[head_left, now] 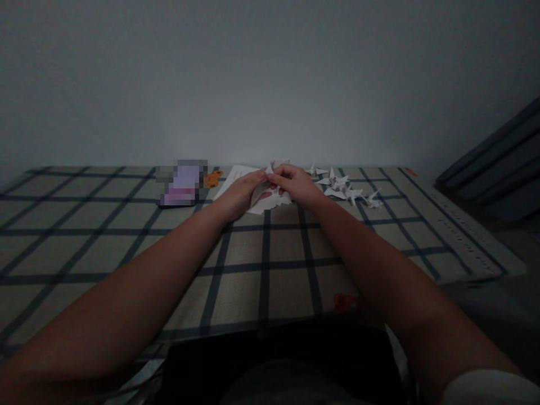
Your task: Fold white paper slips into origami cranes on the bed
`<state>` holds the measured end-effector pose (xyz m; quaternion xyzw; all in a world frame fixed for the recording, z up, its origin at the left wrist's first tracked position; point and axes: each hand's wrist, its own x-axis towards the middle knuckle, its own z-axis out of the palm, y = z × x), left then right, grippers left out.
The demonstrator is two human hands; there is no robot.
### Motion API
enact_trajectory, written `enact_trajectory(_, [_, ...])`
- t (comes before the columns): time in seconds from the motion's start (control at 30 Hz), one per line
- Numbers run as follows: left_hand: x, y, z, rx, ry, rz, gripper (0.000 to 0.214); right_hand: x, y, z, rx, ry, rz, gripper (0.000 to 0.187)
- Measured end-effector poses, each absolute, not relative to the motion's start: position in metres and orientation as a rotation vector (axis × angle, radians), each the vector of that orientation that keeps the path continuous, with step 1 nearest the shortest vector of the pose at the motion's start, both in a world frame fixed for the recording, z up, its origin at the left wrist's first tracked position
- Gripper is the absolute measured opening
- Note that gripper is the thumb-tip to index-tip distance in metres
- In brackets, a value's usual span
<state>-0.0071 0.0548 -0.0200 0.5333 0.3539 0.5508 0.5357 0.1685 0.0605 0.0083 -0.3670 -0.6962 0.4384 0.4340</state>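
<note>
Between my two hands is a piece of white paper (pixel 277 164), partly hidden by the fingers. My left hand (pixel 247 190) grips its left side, thumb toward the middle. With fingers pinched together, my right hand (pixel 295 181) holds the paper from the right, close to the left fingertips. Under and around the hands lie white paper sheets (pixel 233 175) with a ragged near edge. Just right of my right hand sit several folded white paper cranes (pixel 343 185), bunched together on the checked cloth.
A blurred phone-like thing with a lit screen (pixel 183 184) lies to the left, beside an orange patch (pixel 213 179). The checked tablecloth (pixel 244 273) covers the table, which meets a grey wall (pixel 270 84). Dark draped fabric (pixel 498 152) is at the right.
</note>
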Motion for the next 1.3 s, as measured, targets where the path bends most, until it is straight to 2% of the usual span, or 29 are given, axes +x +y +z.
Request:
enact_trajectory(0.1, [-0.006, 0.049, -0.018, 1.28, 0.699, 1.124, 0.041, 0.167, 0.061, 0.007, -0.864, -1.746, 1.141, 0.027])
enact_trajectory(0.17, [-0.005, 0.048, -0.018, 1.218, 0.636, 1.124, 0.042, 0.168, 0.062, 0.007, -0.84, -1.75, 1.16, 0.025])
enact_trajectory(0.33, [-0.005, 0.055, -0.016, 1.007, 0.702, 1.246, 0.028, 0.173, 0.064, 0.008, -0.85, -1.71, 1.146, 0.019])
enact_trajectory(0.43, [-0.009, 0.063, -0.014, 0.861, 0.725, 1.369, 0.032, 0.176, 0.068, 0.007, -0.963, -1.631, 1.019, 0.02])
enact_trajectory(0.57, [-0.014, 0.066, -0.01, 0.776, 0.679, 1.359, 0.04, 0.179, 0.075, 0.002, -1.181, -1.609, 0.861, 0.018])
enact_trajectory(0.7, [-0.015, 0.062, -0.005, 0.746, 0.648, 1.381, 0.039, 0.184, 0.078, -0.001, -1.206, -1.799, 0.439, 0.006])
enact_trajectory(0.8, [-0.013, 0.058, -0.001, 0.746, 0.639, 1.336, 0.04, 0.187, 0.073, 0.0, -1.071, -2.003, 0.135, 0.056])
enact_trajectory(0.87, [-0.012, 0.056, 0.0, 0.759, 0.632, 1.311, 0.041, 0.187, 0.066, 0.002, -1.083, -2.159, 0.001, 0.064])
enact_trajectory(1.03, [-0.012, 0.057, -0.003, 0.894, 0.617, 1.311, 0.038, 0.183, 0.054, 0.003, -1.06, -2.397, -0.103, 0.046])
enact_trajectory(1.13, [-0.011, 0.056, -0.005, 0.99, 0.628, 1.294, 0.038, 0.181, 0.052, 0.005, -1.016, -2.41, -0.1, 0.045])
enact_trajectory(1.3, [-0.009, 0.051, -0.003, 1.037, 0.612, 1.254, 0.043, 0.179, 0.052, 0.01, -0.955, -2.347, -0.055, 0.027])
